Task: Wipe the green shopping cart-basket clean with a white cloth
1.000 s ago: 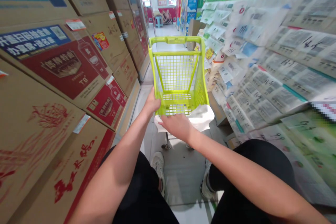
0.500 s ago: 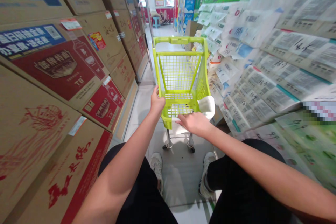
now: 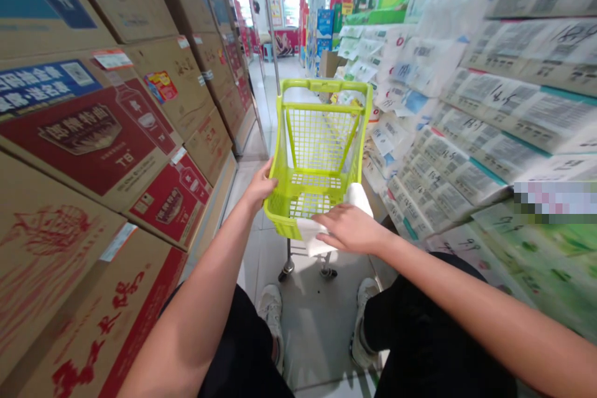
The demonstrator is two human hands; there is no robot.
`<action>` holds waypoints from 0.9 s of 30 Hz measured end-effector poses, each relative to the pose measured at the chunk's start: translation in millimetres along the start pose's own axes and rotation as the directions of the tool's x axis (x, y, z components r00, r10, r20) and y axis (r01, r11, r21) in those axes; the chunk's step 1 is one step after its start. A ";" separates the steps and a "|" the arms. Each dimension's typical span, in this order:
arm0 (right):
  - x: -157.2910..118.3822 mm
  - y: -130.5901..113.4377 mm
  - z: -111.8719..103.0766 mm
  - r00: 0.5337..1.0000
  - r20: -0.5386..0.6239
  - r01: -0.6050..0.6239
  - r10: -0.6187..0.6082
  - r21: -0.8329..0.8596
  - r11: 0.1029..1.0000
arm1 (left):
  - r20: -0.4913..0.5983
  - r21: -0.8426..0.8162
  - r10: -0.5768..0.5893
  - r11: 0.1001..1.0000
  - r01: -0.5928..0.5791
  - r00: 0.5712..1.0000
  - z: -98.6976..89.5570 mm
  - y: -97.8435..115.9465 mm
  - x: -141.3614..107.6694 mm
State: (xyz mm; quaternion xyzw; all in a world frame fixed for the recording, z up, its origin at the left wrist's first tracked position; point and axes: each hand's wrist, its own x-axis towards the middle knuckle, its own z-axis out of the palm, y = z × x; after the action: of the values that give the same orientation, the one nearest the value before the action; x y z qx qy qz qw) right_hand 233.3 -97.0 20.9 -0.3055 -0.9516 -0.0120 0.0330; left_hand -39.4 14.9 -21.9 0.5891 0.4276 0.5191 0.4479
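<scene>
A lime-green shopping cart [image 3: 321, 168] with a latticed plastic basket stands in front of me on the tiled floor. My left hand [image 3: 262, 185] is closed on the left side of its rim, thumb on the near face. At the basket's near edge, my right hand [image 3: 349, 227] presses a white cloth [image 3: 308, 233] against the rim, palm down. Part of the cloth bunches up behind that hand, by the near right corner. The cloth under the palm is hidden. No goods show inside the basket.
Stacked cardboard cartons [image 3: 88, 130] wall the left side. Packs of tissue paper [image 3: 489, 99] are piled on the right, with green packs [image 3: 536, 249] below. A metal post [image 3: 273, 43] rises beyond the cart. My shoes [image 3: 270, 306] flank the cart's wheels [image 3: 286, 270].
The cart's near end has swung a little to the left, and my left hand has moved along with it. My right hand stays on the cloth at the near rim. The view has tipped up slightly.
</scene>
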 end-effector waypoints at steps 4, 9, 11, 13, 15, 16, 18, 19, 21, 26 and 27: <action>-11.1 25.1 -7.7 0.993 -0.089 0.082 -0.079 0.032 0.996 | 0.088 0.107 -0.047 0.994 0.038 0.995 -27.1 3.8 13.6; -23.4 39.4 7.6 0.876 -0.399 -0.194 0.272 0.225 0.955 | -0.030 0.719 0.255 0.677 -0.156 0.966 -22.1 40.3 0.5; -26.7 35.7 27.1 0.679 -0.482 -0.317 0.554 0.489 0.813 | -0.028 0.818 0.310 0.554 -0.157 0.950 0.4 60.4 -21.2; -27.5 28.8 49.4 0.532 -0.380 -0.291 0.757 0.758 0.584 | 0.136 0.801 0.183 0.558 -0.217 0.974 28.7 75.6 -45.9; -26.5 21.9 67.5 0.547 -0.207 -0.216 0.811 0.901 0.376 | 0.423 0.731 -0.118 0.630 -0.261 0.898 54.5 82.9 -66.5; -26.0 19.3 73.5 0.575 -0.150 -0.188 0.804 0.932 0.308 | 0.543 0.694 -0.237 0.667 -0.272 0.806 64.2 83.9 -73.9; -26.1 16.2 78.2 0.616 -0.099 -0.156 0.782 0.957 0.244 | 0.651 0.647 -0.340 0.716 -0.263 0.678 75.5 83.1 -82.5; -27.2 15.5 77.2 0.625 -0.089 -0.152 0.776 0.960 0.233 | 0.665 0.643 -0.355 0.719 -0.263 0.657 77.4 82.6 -84.4; -31.5 15.2 69.8 0.651 -0.068 -0.171 0.756 0.957 0.233 | 0.659 0.654 -0.350 0.704 -0.277 0.666 76.5 83.8 -85.6; -43.1 33.8 26.2 0.576 -0.179 -0.214 0.798 0.909 0.359 | 0.612 0.677 -0.260 0.660 -0.325 0.747 76.8 101.1 -91.9; -42.8 45.2 13.9 0.518 -0.244 -0.220 0.820 0.888 0.403 | 0.581 0.679 -0.222 0.663 -0.315 0.783 79.6 105.0 -94.7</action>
State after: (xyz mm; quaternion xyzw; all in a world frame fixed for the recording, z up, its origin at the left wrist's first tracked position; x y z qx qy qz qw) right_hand 293.6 -84.5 4.2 -0.5393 -0.6123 0.3000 0.4943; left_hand 34.9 -108.0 53.7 0.8666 0.4134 0.0855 0.2662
